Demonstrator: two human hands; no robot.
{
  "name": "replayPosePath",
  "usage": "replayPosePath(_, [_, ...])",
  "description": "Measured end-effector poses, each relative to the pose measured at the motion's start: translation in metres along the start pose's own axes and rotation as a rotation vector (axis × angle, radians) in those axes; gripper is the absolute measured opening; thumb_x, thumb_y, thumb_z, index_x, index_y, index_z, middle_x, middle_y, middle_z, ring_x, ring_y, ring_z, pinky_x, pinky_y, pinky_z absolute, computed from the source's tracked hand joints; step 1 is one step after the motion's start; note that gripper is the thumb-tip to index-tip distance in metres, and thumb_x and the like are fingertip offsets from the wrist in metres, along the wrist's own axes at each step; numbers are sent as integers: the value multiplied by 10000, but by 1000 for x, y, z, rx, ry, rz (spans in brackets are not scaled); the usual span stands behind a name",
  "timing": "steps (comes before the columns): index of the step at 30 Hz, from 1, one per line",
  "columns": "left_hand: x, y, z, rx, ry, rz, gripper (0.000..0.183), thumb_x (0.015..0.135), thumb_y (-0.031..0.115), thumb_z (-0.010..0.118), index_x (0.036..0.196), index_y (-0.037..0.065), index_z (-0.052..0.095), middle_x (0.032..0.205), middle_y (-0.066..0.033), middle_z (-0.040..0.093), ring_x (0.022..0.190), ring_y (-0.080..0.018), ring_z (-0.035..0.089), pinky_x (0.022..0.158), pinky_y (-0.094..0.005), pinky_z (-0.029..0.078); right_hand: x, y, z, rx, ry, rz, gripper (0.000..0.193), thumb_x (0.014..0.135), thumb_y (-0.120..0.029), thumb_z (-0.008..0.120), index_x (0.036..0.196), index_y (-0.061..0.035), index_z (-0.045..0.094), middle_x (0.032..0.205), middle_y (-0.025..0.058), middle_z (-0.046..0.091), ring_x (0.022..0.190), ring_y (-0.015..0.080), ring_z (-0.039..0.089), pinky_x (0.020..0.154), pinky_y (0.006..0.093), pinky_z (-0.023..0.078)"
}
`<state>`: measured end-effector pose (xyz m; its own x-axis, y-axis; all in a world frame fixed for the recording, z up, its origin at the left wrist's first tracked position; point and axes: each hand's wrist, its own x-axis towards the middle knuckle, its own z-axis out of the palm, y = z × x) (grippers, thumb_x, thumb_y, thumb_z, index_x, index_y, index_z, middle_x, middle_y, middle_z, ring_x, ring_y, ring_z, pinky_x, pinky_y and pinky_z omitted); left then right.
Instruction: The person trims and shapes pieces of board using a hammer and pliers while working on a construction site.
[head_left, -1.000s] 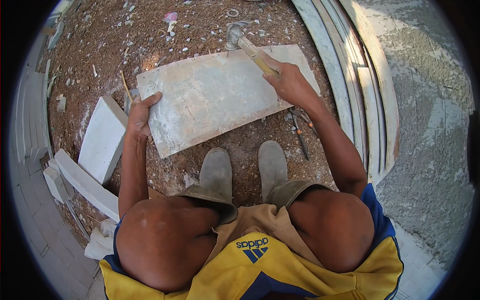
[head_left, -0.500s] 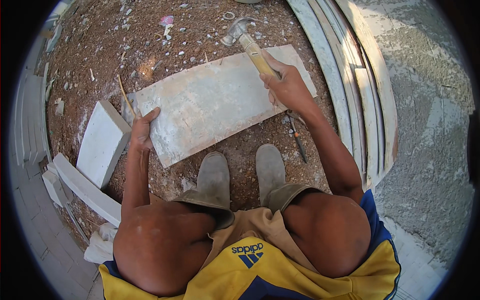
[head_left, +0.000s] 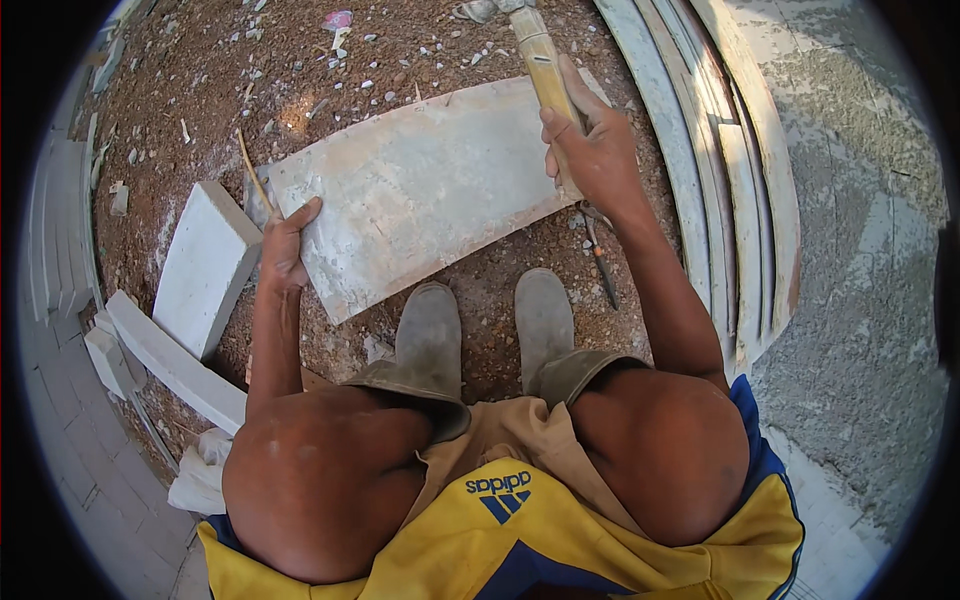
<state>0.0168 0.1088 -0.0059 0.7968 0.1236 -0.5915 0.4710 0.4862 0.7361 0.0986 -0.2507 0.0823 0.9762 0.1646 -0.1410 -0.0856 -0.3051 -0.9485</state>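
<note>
The dirt ground [head_left: 200, 90] carries nearly everything I'm minding: its right edge runs along a stack of long boards [head_left: 740, 205], with rough concrete [head_left: 860, 250] beyond, and its left edge meets grey paving [head_left: 90, 430].

Mid-ground, just past the boots [head_left: 430, 335], lies the pale panel [head_left: 400, 185], slanted so that its right end sits farther from me than its left. I judge it thin and stiff, fairly light but awkward for its length; the worn face may be dusty and a little slippery, and the corners look likeliest to chip. I'd take it by the short sides. The left hand [head_left: 285, 245] does so, clamped on the left one, thumb on the top face; its fingertips I can't see.

The white block [head_left: 205, 275] stands just beside that wrist, so I count little room leftward. To the right, the boards leave a narrow strip of dirt. The far side, strewn with pebbles and scraps, gives me the widest travel.

The right hand [head_left: 600, 165] is wrapped round the hammer [head_left: 545, 70], its handle over the panel's right part. I expect it head-heavy, so a firm hold low on the handle suits.

Smallest, a plier-like tool [head_left: 604, 275] lies by the panel's near right corner, partly hidden; I'd steer around it.
</note>
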Motion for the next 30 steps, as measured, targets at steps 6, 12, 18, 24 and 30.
replayPosePath(6, [14,2,16,94,-103,55,428,928,53,632,1317,-53,490,1145,-209,674,929,-305,724,813,-439,626,3,78,7,-269,-26,-165,641,964,-93,577,1550,-64,320,774,58,583,526,121,570,513,288,484])
replayPosePath(12, [-11,-6,-3,65,-33,31,494,930,47,623,1372,-39,422,1199,-204,648,1003,-312,705,844,-432,617,13,9,-18,-69,-57,53,631,953,-104,588,1536,-55,350,780,74,591,531,123,587,532,321,504])
replayPosePath(18, [0,2,7,111,-12,73,509,919,58,643,1366,-47,423,1187,-209,650,975,-313,710,834,-435,619,21,69,-64,-629,315,-366,608,969,-142,571,1529,-62,346,978,203,713,763,378,686,760,456,543])
replayPosePath(24, [-9,10,19,119,46,78,465,916,19,621,1337,-71,447,1149,-223,659,931,-303,720,804,-434,626,26,67,-58,-1056,-107,188,547,959,-179,581,1485,-239,442,1035,285,667,987,449,646,867,524,498])
replayPosePath(30, [-15,16,20,165,-14,139,527,918,53,646,1375,-59,408,1195,-208,646,979,-292,706,857,-415,606,34,28,-80,-818,301,-382,535,954,-165,587,1466,-220,443,985,265,675,937,448,647,808,524,515])
